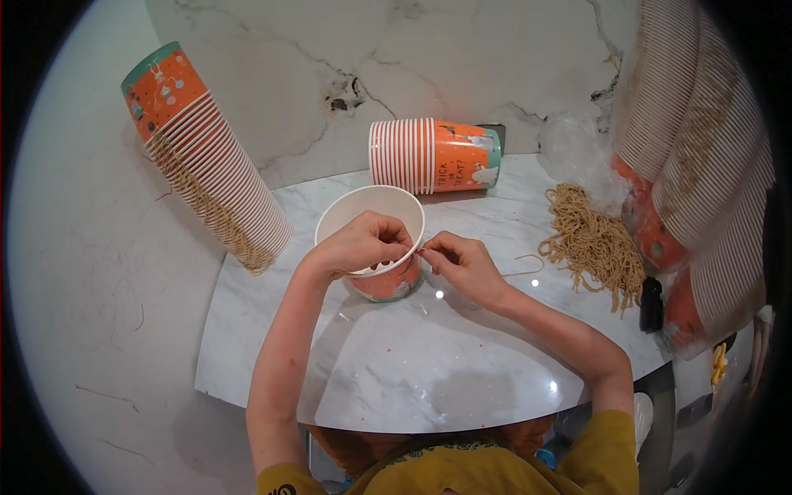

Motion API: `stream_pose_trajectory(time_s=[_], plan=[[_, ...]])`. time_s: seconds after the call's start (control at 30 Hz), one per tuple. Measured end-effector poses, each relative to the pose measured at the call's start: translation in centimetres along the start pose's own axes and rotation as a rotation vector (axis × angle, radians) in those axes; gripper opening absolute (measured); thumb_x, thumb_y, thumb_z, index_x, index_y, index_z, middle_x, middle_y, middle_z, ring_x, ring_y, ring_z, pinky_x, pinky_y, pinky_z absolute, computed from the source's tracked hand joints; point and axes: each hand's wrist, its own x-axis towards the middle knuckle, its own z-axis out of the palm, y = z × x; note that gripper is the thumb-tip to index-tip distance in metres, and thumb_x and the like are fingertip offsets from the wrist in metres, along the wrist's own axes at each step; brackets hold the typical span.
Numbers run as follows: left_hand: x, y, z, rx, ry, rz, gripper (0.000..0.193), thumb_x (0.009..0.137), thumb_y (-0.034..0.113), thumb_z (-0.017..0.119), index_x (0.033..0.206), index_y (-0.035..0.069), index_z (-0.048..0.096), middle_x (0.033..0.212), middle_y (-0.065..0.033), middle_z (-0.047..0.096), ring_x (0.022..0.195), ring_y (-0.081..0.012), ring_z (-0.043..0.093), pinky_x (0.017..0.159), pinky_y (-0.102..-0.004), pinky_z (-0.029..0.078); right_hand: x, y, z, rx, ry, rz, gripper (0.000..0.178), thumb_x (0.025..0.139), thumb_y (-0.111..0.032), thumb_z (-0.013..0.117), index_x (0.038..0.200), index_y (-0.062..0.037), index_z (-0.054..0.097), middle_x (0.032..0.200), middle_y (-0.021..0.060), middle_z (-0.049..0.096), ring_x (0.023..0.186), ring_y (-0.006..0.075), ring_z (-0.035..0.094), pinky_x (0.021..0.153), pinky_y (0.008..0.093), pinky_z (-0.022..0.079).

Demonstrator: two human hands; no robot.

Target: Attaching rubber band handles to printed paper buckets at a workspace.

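Note:
A paper bucket point(384, 285), orange outside and white within, stands upright on the marble-look table in front of me. My left hand point(371, 241) reaches over its rim, with curled fingers against the inner wall on the right side. What those fingers hold is hidden. Just outside the same part of the rim, my right hand point(462, 262) pinches thumb and forefinger together, almost meeting the left fingertips. A tiny red spot shows at that pinch, too small to name. A thin beige cord point(528, 262) curves out on the table beside my right wrist.
A stack of orange buckets point(435, 157) lies on its side behind. At left leans a tall stack point(210, 165) with beige cords along it. A cord pile point(590, 239) and a black object point(652, 304) lie at right, beside bagged bucket stacks point(709, 173).

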Motion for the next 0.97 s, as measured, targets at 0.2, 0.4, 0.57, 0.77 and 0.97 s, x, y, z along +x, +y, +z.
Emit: stream_pose_trajectory(time_s=[0.2, 0.4, 0.57, 0.77, 0.97], plan=[[-1.1, 0.4, -0.2, 0.298, 0.190, 0.100, 0.013, 0.086, 0.012, 0.065, 0.087, 0.000, 0.066, 0.080, -0.0031, 0.064, 0.073, -0.0117, 0.056, 0.069, -0.0294, 0.048, -0.4, -1.4, -0.2, -0.049, -0.066, 0.047, 0.018, 0.101, -0.014, 0.064, 0.105, 0.0028, 0.069, 0.084, 0.0021, 0.068, 0.074, 0.0072, 0.058, 0.067, 0.0254, 0.049], [-3.4, 0.8, -0.7, 0.459, 0.373, 0.160, 0.016, 0.080, 0.013, 0.063, 0.086, -0.001, 0.061, 0.086, -0.0075, 0.060, 0.074, -0.0170, 0.056, 0.070, -0.0317, 0.048, -0.6, -1.9, -0.1, -0.031, -0.079, 0.055, 0.018, 0.101, -0.014, 0.064, 0.106, 0.0032, 0.070, 0.088, 0.0024, 0.070, 0.079, 0.0061, 0.059, 0.071, 0.0254, 0.050], [-6.6, 1.6, -0.3, 0.552, 0.403, 0.187, 0.017, 0.082, 0.015, 0.064, 0.088, 0.000, 0.060, 0.089, -0.0075, 0.059, 0.074, -0.0170, 0.055, 0.069, -0.0323, 0.048, -0.7, -2.4, 0.0, -0.037, -0.090, 0.056, 0.017, 0.101, -0.012, 0.064, 0.106, 0.0037, 0.071, 0.091, 0.0038, 0.072, 0.083, 0.0070, 0.062, 0.075, 0.0258, 0.051], [-9.9, 2.9, 1.7, 0.527, 0.371, 0.137, 0.018, 0.085, 0.020, 0.062, 0.085, 0.002, 0.059, 0.091, -0.0134, 0.058, 0.080, -0.0309, 0.061, 0.071, -0.0410, 0.049, -0.8, -2.0, 0.1, -0.039, -0.091, 0.073, 0.017, 0.100, -0.010, 0.064, 0.104, 0.0050, 0.070, 0.091, 0.0049, 0.073, 0.084, 0.0081, 0.064, 0.077, 0.0265, 0.053], [-10.6, 0.5, 8.5, 0.480, 0.727, 0.246, 0.011, 0.083, 0.007, 0.069, 0.087, 0.005, 0.059, 0.080, -0.0124, 0.062, 0.071, -0.0321, 0.065, 0.061, -0.0413, 0.051, -1.0, -1.3, 0.5, 0.018, -0.196, 0.233, 0.015, 0.101, -0.013, 0.065, 0.107, -0.0011, 0.071, 0.087, 0.0033, 0.072, 0.079, 0.0082, 0.064, 0.073, 0.0251, 0.052]])
